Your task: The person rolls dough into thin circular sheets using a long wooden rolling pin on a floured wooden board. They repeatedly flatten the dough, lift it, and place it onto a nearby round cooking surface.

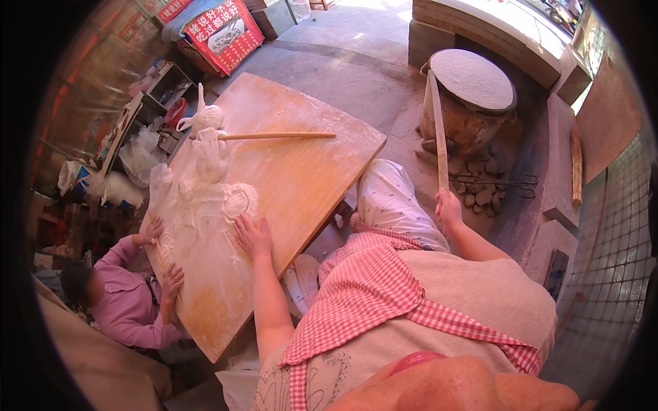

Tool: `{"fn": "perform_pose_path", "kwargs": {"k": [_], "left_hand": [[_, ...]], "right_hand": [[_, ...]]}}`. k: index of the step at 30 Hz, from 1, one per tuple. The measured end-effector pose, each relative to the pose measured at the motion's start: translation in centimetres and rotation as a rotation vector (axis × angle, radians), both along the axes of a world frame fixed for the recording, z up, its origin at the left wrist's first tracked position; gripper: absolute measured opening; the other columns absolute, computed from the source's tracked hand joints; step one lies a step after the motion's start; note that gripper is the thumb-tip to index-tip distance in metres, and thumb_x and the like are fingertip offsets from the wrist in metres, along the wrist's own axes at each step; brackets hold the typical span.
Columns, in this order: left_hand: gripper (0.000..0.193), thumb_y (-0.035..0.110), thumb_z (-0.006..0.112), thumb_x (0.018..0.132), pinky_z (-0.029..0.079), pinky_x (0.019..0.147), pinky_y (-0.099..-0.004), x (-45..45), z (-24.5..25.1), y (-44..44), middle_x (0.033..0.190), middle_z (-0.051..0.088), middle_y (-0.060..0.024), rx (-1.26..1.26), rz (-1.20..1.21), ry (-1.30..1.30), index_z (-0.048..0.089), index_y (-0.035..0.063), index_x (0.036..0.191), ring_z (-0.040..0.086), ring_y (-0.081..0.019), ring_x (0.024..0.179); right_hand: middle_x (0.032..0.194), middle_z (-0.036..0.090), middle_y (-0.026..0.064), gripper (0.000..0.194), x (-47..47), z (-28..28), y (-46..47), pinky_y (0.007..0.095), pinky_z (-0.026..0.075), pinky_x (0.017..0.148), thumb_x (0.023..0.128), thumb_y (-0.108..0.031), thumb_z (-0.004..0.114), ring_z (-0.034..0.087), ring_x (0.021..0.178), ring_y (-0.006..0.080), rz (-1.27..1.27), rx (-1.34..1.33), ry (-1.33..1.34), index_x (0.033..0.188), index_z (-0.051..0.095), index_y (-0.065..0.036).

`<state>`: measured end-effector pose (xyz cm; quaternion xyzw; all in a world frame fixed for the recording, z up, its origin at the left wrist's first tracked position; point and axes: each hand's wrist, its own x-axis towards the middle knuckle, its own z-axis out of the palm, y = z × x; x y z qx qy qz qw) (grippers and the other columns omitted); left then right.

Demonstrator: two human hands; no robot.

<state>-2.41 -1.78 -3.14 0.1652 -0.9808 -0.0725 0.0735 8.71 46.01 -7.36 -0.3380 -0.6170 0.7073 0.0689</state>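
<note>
My left hand (253,237) rests with fingers spread on the floured wooden board, at the edge of a round piece of dough (237,203) in loose flour. Nothing is held in it. My right hand (449,209) grips the lower end of a long flat wooden stick (440,138). The stick's far tip reaches the rim of a round griddle (472,79), on which lies a pale, wide flatbread. A thin wooden rolling pin (277,136) lies across the far part of the wooden board (308,169), by white plastic bags (209,154) dusted with flour.
Across the board at the left, a co-worker (126,303) in a pink top has both hands on a thin rolling pin. Tongs (493,181) and broken lumps (480,192) lie on the ground below the griddle's stove (457,123). A low block wall (558,159) stands at the right.
</note>
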Motion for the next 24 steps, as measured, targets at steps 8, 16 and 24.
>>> {"fn": "perform_pose_path", "kwargs": {"k": [8,16,24], "left_hand": [[0.076,0.052,0.046,0.088,0.016,0.112,-0.0485,0.0,-0.6,-0.4,0.151,0.02,-0.0157,0.001,0.004,0.011,0.023,0.0086,0.146,0.018,-0.0285,0.14],[0.076,0.053,0.045,0.088,0.017,0.111,-0.0486,0.0,0.0,-0.1,0.151,0.021,-0.0154,-0.023,0.001,-0.004,0.023,0.0086,0.145,0.019,-0.0285,0.14],[0.075,0.052,0.045,0.088,0.018,0.111,-0.0486,-0.3,-0.1,-0.1,0.151,0.021,-0.015,-0.047,-0.009,0.003,0.023,0.0071,0.145,0.02,-0.0287,0.14]], "right_hand": [[0.055,0.044,0.0017,0.03,1.2,1.9,-1.0,0.0248,0.031,0.037,0.096,-0.037,0.041,0.038,0.04,0.0105,-0.331,-0.09,0.041,0.095,0.049,-0.008],[0.059,0.047,0.0022,0.026,-7.3,1.6,9.1,0.0244,0.035,0.039,0.094,-0.034,0.042,0.041,0.043,0.0118,-0.364,-0.049,0.082,0.097,0.049,-0.009],[0.059,0.043,-0.0037,0.022,-11.7,2.1,16.6,0.0243,0.029,0.042,0.094,-0.037,0.044,0.038,0.046,0.0097,-0.379,-0.146,-0.059,0.095,0.053,-0.017]]}}
